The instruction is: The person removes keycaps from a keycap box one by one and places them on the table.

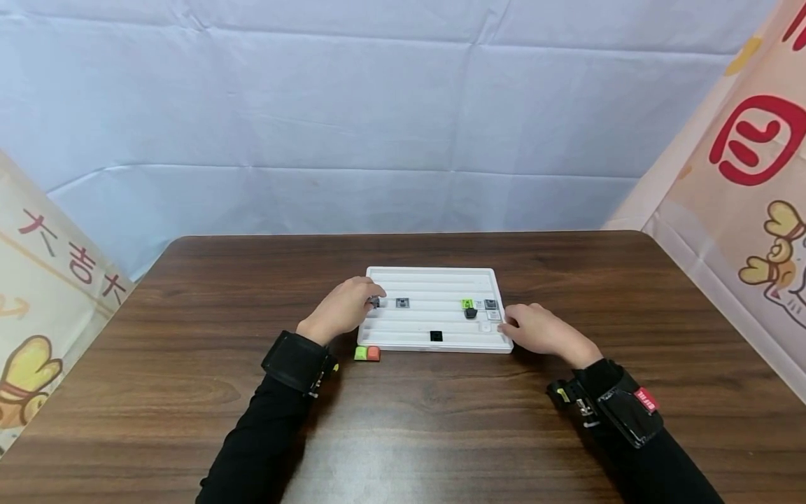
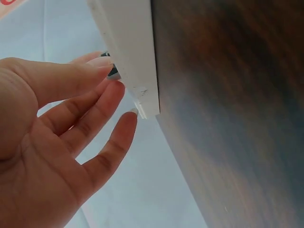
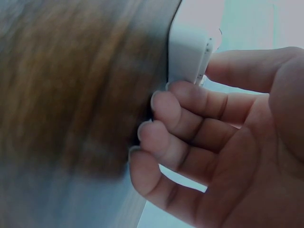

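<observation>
A white ridged tray lies on the table between both hands. At its left end, my left hand pinches a small grey-and-dark keycap between thumb and fingers, right at the tray's rim. My right hand grips the right edge, with its thumb over the rim and its fingers curled against the outer side. On the ridges sit a grey keycap, a green one, a dark one, a black one and several pale ones near the right end.
A green keycap and a red keycap stand side by side on the brown wooden table, just off the tray's front left corner. A pale cloth hangs behind, with printed banners at the sides.
</observation>
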The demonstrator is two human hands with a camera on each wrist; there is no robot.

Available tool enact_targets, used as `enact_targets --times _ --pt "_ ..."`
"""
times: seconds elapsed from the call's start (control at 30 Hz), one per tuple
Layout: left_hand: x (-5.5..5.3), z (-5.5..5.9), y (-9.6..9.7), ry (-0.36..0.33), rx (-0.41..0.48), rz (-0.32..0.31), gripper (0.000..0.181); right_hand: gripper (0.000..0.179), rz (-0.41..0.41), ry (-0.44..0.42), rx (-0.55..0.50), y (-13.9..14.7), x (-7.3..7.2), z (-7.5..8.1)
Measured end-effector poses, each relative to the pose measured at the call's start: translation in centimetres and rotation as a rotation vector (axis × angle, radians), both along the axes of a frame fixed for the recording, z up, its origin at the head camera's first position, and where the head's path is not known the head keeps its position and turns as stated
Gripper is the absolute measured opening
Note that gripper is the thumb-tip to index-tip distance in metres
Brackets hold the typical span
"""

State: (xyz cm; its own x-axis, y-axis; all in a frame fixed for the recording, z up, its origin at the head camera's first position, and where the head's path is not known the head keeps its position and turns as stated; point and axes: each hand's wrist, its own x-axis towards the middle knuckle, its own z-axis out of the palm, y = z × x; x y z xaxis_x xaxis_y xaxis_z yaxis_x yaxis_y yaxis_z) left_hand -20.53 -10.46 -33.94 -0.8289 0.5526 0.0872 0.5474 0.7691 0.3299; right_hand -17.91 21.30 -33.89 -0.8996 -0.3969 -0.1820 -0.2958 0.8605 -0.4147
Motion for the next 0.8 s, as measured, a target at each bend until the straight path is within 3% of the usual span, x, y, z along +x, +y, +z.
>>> enact_targets --times 0.33,0.8 --pt "-0.37 -0.67 -0.03 0.008 0.032 0.01 0.022 0.02 -0.003 -0.001 0.008 -0.07 -0.17 -0.17" --pt "-0.45 -0.76 0.04 0.015 0.028 -0.002 0.019 0.019 -0.003 0.0 0.007 -0.05 -0.18 -0.22"
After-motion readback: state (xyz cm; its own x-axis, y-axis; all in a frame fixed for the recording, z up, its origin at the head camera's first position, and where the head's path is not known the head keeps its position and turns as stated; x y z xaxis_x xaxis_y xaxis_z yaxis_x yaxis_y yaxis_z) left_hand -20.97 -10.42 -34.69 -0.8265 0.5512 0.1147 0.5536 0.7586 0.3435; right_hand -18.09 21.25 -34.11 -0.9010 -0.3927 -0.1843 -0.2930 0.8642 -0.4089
